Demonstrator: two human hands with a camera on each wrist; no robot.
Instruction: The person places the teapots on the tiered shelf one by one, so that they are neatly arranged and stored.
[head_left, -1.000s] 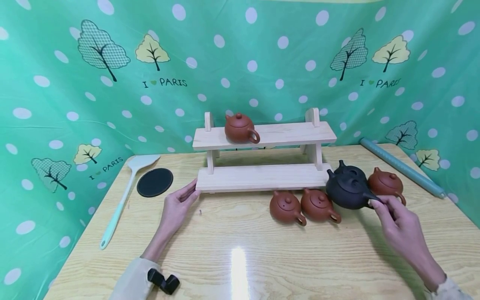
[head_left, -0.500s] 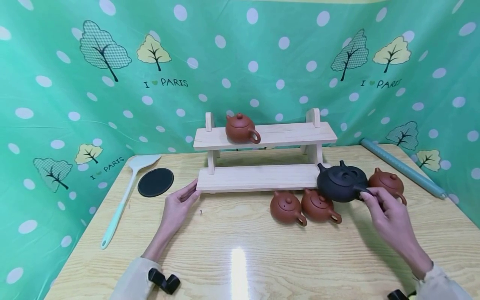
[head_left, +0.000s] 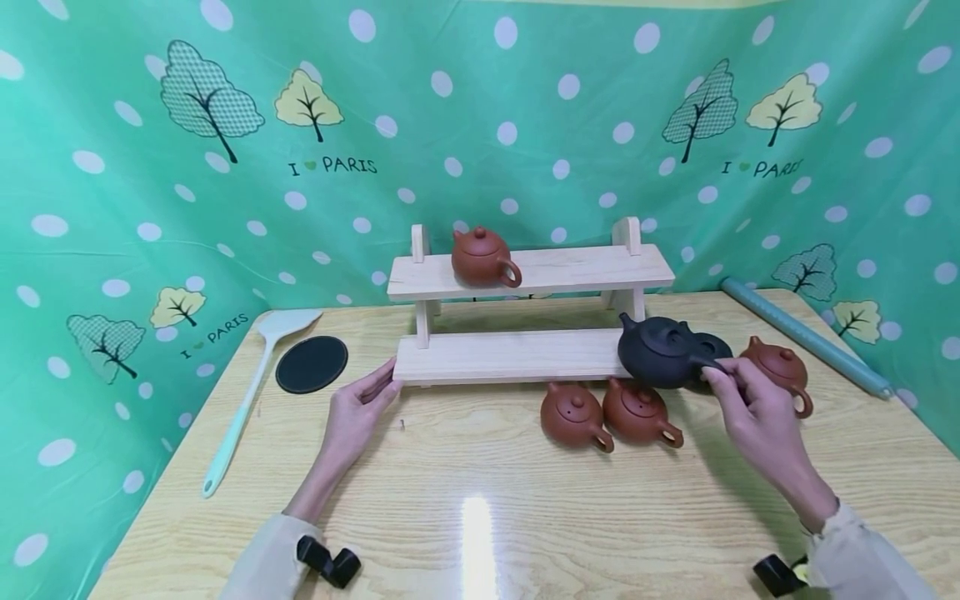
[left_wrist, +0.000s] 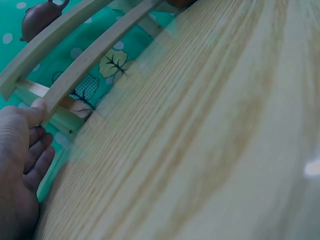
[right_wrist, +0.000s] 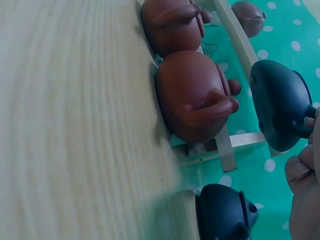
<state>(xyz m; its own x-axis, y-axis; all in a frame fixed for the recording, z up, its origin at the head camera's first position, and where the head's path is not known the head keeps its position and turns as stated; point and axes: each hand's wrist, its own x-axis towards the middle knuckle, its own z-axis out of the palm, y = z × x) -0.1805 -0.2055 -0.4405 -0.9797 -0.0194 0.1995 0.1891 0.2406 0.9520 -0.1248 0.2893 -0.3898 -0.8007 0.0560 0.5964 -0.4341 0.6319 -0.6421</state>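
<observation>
My right hand point(head_left: 765, 425) pinches the handle of a black teapot point(head_left: 654, 357), held up over the right end of the lower board of a two-tier wooden shelf point(head_left: 510, 354). In the right wrist view this teapot point(right_wrist: 280, 105) is off the table. A second black teapot point(head_left: 717, 343), partly hidden behind it, stands on the table. My left hand point(head_left: 356, 421) holds the left end of the lower board, its thumb against the board in the left wrist view. One reddish-brown teapot point(head_left: 482, 257) sits on the upper board, towards the left.
Two brown teapots, one left point(head_left: 572, 415) and one right point(head_left: 639, 411), stand before the shelf. Another brown teapot point(head_left: 776, 367) is to the right, near a rolled teal tube point(head_left: 806, 337). A spatula point(head_left: 243, 408) and a round black mat point(head_left: 312, 364) lie left.
My right hand has carried the black teapot leftward and slightly up, from beside the shelf to over its right end. The left hand stays at the shelf's left end.
</observation>
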